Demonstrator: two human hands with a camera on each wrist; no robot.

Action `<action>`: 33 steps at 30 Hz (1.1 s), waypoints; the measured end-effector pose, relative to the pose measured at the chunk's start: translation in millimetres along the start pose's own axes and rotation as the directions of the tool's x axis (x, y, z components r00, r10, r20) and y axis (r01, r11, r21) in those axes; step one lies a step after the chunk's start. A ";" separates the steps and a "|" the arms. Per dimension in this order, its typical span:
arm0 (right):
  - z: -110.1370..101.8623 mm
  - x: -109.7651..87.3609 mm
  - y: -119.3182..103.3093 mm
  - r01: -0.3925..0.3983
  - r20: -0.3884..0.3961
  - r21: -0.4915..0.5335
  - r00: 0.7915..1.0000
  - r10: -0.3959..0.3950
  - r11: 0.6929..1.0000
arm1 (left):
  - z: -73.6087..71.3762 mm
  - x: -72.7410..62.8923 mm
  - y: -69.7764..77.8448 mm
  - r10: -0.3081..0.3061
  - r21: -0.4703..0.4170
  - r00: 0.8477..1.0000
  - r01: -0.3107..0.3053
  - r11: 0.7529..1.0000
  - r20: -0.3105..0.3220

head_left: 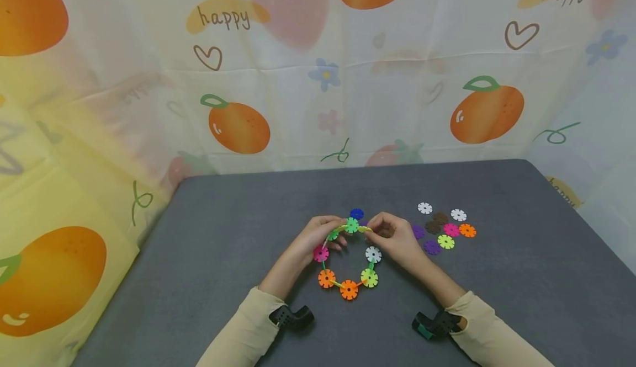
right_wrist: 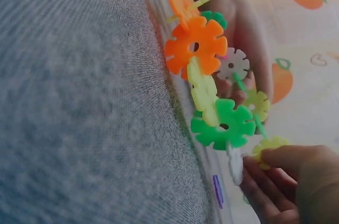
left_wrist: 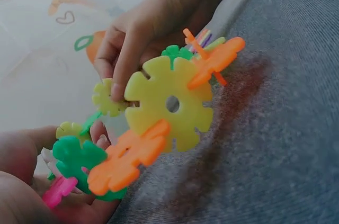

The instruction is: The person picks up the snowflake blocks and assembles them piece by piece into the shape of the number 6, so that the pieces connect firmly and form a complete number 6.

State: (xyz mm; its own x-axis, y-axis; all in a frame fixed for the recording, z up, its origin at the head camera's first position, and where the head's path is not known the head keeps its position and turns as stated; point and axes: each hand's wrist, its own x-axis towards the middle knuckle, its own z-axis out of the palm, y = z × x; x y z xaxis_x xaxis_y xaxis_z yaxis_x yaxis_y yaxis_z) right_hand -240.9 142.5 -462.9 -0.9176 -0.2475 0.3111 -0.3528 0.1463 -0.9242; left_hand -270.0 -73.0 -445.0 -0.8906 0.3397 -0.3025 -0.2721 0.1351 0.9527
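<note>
A curved chain of slotted snowflake discs hangs between both hands, with an orange disc (head_left: pixel 349 290) lowest. My left hand (head_left: pixel 309 239) holds the chain's upper left part, around a pink disc (head_left: pixel 321 254) and green discs. The thumb and fingers of my right hand (head_left: pixel 397 239) pinch a yellow disc (right_wrist: pixel 271 149) at the upper right of the chain. Just below those fingers is a white disc (head_left: pixel 373 254), joined to the green disc (right_wrist: pixel 224 124) beneath it. Whether the white and yellow discs touch is unclear.
Loose discs lie on the grey table (head_left: pixel 199 278) right of the hands, among them an orange disc (head_left: pixel 467 230), a purple disc (head_left: pixel 432 246) and a white disc (head_left: pixel 424 208). A blue disc (head_left: pixel 356 213) lies behind the chain. A printed cloth (head_left: pixel 288 85) hangs behind the table.
</note>
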 end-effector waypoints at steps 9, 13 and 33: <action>-0.8 0.3 -1.3 -0.048 -0.024 0.045 0.999 0.049 0.998 | -4.4 0.6 3.1 -0.032 -0.047 0.999 0.031 0.998 -0.006; -0.3 -0.2 1.0 -0.034 -0.012 0.015 0.999 0.034 0.999 | -2.1 0.6 1.7 -0.038 -0.054 0.999 0.037 0.998 -0.004; 13.3 -0.8 -6.9 0.209 -0.044 -0.207 0.974 -0.222 0.956 | 10.4 -1.9 -0.4 0.106 0.016 0.992 -0.105 0.994 -0.065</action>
State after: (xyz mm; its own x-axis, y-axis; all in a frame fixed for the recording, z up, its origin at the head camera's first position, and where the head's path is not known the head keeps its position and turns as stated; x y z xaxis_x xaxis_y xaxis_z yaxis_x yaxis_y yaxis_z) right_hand -235.2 129.0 -459.7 -0.8235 -0.2310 0.5181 -0.5665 0.2865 -0.7727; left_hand -264.4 -64.0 -445.0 -0.9362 0.2907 -0.1977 -0.1713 0.1137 0.9786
